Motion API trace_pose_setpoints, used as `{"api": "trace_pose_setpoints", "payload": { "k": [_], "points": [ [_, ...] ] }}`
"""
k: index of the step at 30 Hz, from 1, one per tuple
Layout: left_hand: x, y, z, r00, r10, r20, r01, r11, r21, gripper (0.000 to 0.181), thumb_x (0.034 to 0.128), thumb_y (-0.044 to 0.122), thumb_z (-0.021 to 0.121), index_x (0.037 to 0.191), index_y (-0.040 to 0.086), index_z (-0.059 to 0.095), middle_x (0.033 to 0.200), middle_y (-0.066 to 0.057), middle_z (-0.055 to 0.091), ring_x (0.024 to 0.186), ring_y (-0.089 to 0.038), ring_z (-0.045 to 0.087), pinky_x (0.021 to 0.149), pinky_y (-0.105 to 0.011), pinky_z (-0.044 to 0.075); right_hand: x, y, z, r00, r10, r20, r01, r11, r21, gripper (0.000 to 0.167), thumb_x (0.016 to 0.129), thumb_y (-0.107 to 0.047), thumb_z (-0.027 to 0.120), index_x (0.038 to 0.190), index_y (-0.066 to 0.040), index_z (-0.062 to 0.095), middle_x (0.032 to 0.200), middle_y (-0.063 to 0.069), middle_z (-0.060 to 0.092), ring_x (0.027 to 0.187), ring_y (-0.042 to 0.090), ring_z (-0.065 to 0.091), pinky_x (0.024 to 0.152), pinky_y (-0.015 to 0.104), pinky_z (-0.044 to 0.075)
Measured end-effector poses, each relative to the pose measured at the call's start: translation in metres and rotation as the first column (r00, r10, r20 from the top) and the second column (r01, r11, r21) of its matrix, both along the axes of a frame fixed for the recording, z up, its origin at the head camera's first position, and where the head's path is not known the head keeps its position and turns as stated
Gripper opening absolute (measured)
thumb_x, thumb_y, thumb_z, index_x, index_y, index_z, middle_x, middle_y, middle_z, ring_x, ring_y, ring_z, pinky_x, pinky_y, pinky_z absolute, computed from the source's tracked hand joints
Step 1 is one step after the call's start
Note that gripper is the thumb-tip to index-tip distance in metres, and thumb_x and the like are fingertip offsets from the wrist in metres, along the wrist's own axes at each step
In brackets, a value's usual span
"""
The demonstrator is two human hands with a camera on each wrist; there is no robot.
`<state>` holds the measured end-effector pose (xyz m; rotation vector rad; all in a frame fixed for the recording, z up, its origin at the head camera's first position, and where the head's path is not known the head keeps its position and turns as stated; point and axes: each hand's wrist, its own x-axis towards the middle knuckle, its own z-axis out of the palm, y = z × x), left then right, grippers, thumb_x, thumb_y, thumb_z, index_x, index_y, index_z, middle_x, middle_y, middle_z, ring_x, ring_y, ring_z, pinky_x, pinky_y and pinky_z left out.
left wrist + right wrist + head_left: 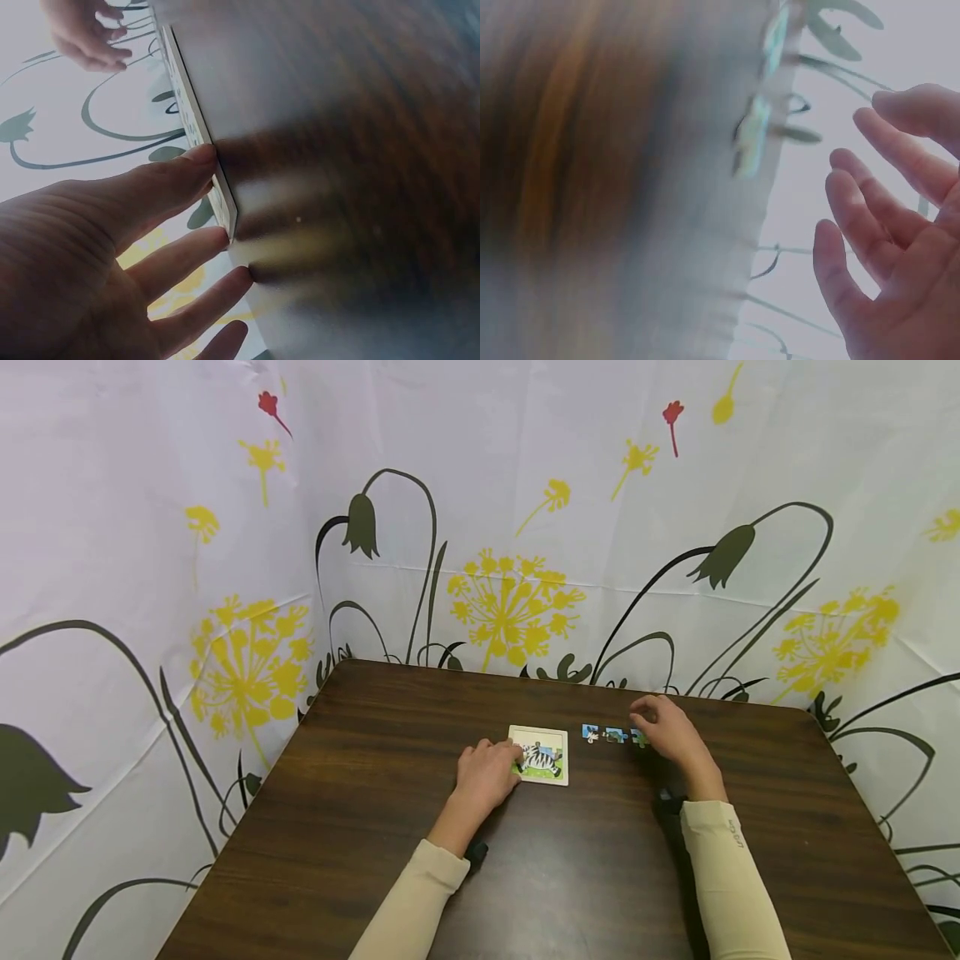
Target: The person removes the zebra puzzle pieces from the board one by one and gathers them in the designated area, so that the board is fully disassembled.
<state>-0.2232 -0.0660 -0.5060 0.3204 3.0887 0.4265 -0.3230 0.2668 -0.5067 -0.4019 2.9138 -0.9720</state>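
A small wooden puzzle board [539, 779] with a zebra picture lies flat on the table; bare wood shows along its upper part. My left hand [487, 774] rests at its left side, fingers spread, with the thumb and index finger touching the board's edge [196, 120] in the left wrist view. Right of the board lie three loose pieces in a row: a left piece [590, 733], a middle piece [616, 736] and a right piece [639, 737]. Beside the right piece, my right hand [670, 733] hovers with loosely bent fingers and nothing visible in them.
The dark brown table [375, 827] reaches back to a white curtain [465, 435] printed with flowers. Black wrist straps show at both wrists, below cream sleeves.
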Motion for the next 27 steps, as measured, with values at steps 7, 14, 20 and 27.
{"api": "trace_pose_setpoints", "payload": {
  "k": [7, 14, 20, 27],
  "points": [
    [0.0, 0.0, 0.0, 1.0, -0.002, -0.012, 0.002, 1.0, -0.003, 0.021, 0.095, 0.026, 0.084, 0.115, 0.024, 0.081, 0.145, -0.001, 0.072, 0.11, -0.032, 0.068, 0.098, -0.054, 0.053, 0.001, -0.044, 0.003, 0.997, 0.072, 0.015, -0.071, 0.996, -0.053, 0.03, 0.111, -0.024, 0.062, 0.131, -0.003, 0.07, 0.124, 0.019, 0.074, 0.104, 0.034, 0.072, 0.089, 0.054, 0.058],
    [-0.001, 0.0, -0.001, 1.0, -0.002, -0.006, 0.002, 1.0, -0.022, 0.02, 0.0957, 0.027, 0.084, 0.115, 0.023, 0.08, 0.131, 0.002, 0.078, 0.106, -0.03, 0.068, 0.1, -0.054, 0.052, 0.006, -0.1, -0.004, 0.975, 0.217, 0.054, -0.216, 0.976, -0.028, 0.023, 0.106, -0.022, 0.068, 0.123, -0.008, 0.075, 0.108, 0.008, 0.078, 0.094, 0.021, 0.07, 0.087, 0.046, 0.057],
    [-0.002, 0.0, -0.001, 1.0, -0.009, 0.007, 0.009, 0.999, -0.037, 0.02, 0.0961, 0.027, 0.083, 0.115, 0.023, 0.079, 0.131, 0.003, 0.077, 0.107, -0.029, 0.068, 0.1, -0.054, 0.052, 0.011, -0.132, -0.007, 0.95, 0.289, 0.121, -0.289, 0.957, -0.021, 0.025, 0.107, -0.022, 0.067, 0.127, -0.009, 0.077, 0.104, 0.007, 0.077, 0.084, 0.016, 0.069, 0.078, 0.04, 0.058],
    [-0.002, -0.001, -0.001, 1.0, -0.007, 0.0, 0.007, 0.999, -0.039, 0.022, 0.0949, 0.029, 0.085, 0.113, 0.023, 0.075, 0.111, 0.0, 0.081, 0.112, -0.032, 0.069, 0.105, -0.055, 0.05, 0.014, -0.151, -0.009, 0.931, 0.331, 0.152, -0.337, 0.941, 0.02, 0.023, 0.105, -0.02, 0.069, 0.123, -0.01, 0.08, 0.104, 0.006, 0.08, 0.085, 0.014, 0.07, 0.076, 0.035, 0.058]
  ]
}}
